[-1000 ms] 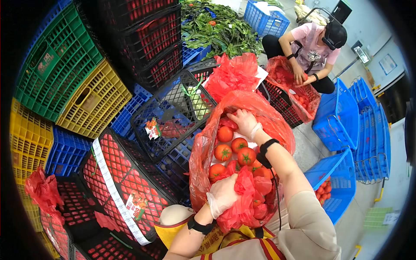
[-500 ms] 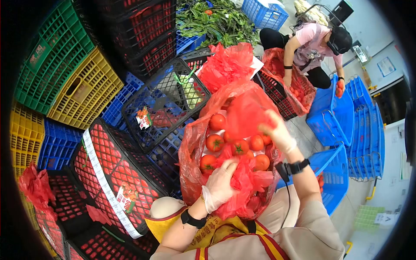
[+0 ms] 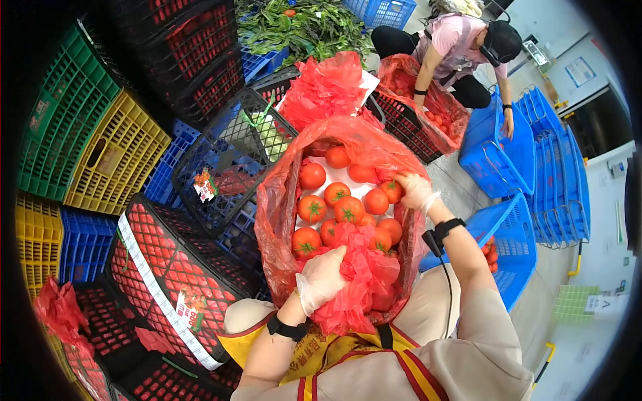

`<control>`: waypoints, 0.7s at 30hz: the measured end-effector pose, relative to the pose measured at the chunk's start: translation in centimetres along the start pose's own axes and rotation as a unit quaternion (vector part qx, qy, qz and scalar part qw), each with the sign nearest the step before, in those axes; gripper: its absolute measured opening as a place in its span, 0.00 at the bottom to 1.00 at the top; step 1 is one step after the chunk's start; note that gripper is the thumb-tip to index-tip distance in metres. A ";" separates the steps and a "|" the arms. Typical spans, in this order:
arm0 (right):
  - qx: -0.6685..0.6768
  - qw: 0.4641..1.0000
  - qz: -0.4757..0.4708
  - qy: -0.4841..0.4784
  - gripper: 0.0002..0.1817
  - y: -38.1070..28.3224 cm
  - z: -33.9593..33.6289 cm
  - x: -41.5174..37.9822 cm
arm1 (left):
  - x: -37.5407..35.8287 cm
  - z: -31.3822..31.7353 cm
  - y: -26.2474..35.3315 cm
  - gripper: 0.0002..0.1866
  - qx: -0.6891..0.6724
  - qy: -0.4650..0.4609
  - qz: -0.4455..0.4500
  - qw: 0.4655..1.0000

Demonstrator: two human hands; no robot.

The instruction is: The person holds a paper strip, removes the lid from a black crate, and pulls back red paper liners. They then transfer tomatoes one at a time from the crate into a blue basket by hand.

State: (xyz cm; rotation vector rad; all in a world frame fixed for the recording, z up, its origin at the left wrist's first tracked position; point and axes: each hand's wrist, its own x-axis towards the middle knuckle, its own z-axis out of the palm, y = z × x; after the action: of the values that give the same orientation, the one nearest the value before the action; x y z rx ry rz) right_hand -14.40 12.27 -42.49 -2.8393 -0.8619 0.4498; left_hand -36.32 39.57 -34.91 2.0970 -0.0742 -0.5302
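In front of me, several red tomatoes (image 3: pixel 348 209) with green stems lie in a crate lined with a red plastic bag (image 3: pixel 274 227); white lining shows between them. My gloved left hand (image 3: pixel 322 279) is closed on a bunch of crumpled red plastic sheets (image 3: pixel 364 271) at the near side, covering part of the fruit. At the crate's right side, my gloved right hand (image 3: pixel 416 191) has its fingers around a tomato (image 3: pixel 392 192) beside the bag's folded edge. The undersides of the right fingers are partly hidden.
Crumpled red plastic (image 3: pixel 328 87) is heaped beyond the crate. A black mesh crate (image 3: pixel 234 157) and a crate under red netting (image 3: pixel 174 267) stand left. At the upper right, a co-worker (image 3: pixel 455 50) reaches into a blue crate (image 3: pixel 495 144). Another blue crate (image 3: pixel 508 247) holds tomatoes.
The red sheet blurred by my right hand no longer covers the tomatoes. That hand has come down to a tomato at the right. The co-worker's hand has lowered into the blue crate.
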 end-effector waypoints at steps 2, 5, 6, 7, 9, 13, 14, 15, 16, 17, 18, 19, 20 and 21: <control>-0.046 0.999 0.012 0.026 0.37 1.0 0.3 -0.4 | 0.2 0.8 -1.1 0.25 0.022 0.063 0.041 0.997; -0.097 0.991 0.000 0.093 0.36 -1.5 0.9 -0.3 | 0.3 0.0 -0.4 0.34 0.027 0.003 -0.010 1.000; -0.108 0.987 -0.065 0.096 0.35 -2.0 1.5 -0.4 | 0.4 -0.1 -0.1 0.34 0.026 0.004 -0.011 1.000; -0.103 0.991 -0.083 0.033 0.34 -2.5 1.8 -0.4 | 0.3 -0.1 0.1 0.34 0.024 0.002 -0.011 1.000; -0.139 0.988 -0.064 0.025 0.33 -2.2 3.3 -0.3 | 0.4 0.1 0.0 0.33 0.023 0.000 -0.008 1.000; -0.120 0.992 -0.002 -0.025 0.32 -1.3 3.5 2.3 | 0.4 0.5 -0.7 0.30 0.021 0.018 0.003 1.000; 0.030 0.993 0.064 -0.090 0.31 -0.8 2.3 3.4 | 0.3 0.3 -0.6 0.30 0.019 0.016 -0.002 1.000; 0.178 0.963 0.130 -0.153 0.31 -0.3 1.5 4.1 | 0.3 0.3 -0.5 0.30 0.018 0.017 -0.003 1.000; 0.131 0.977 0.134 -0.102 0.30 0.3 1.5 4.5 | 0.3 0.4 -0.5 0.29 0.021 0.016 0.005 1.000; 0.130 0.977 0.135 -0.101 0.30 0.1 1.9 4.3 | 0.3 0.4 -0.4 0.29 0.025 0.015 0.014 0.999; 0.027 0.994 0.094 -0.044 0.31 -0.5 2.3 3.9 | 0.3 0.3 -0.2 0.29 0.025 0.017 0.016 0.999; -0.078 0.996 0.050 0.013 0.32 -1.1 2.8 3.9 | 0.3 0.2 0.0 0.28 0.016 0.016 0.011 1.000; -0.124 0.988 0.095 0.005 0.34 -2.9 2.1 3.9 | 0.3 0.2 0.1 0.28 0.009 0.014 0.004 1.000; -0.124 0.988 0.092 0.007 0.34 -3.0 2.5 4.3 | 0.3 0.2 0.0 0.28 0.010 0.017 0.003 1.000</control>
State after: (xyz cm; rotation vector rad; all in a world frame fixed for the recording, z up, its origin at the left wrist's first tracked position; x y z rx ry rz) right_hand -13.39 17.31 -45.19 -3.1630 -0.6981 0.3660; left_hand -36.15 39.34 -35.07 2.1235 -0.0663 -0.4918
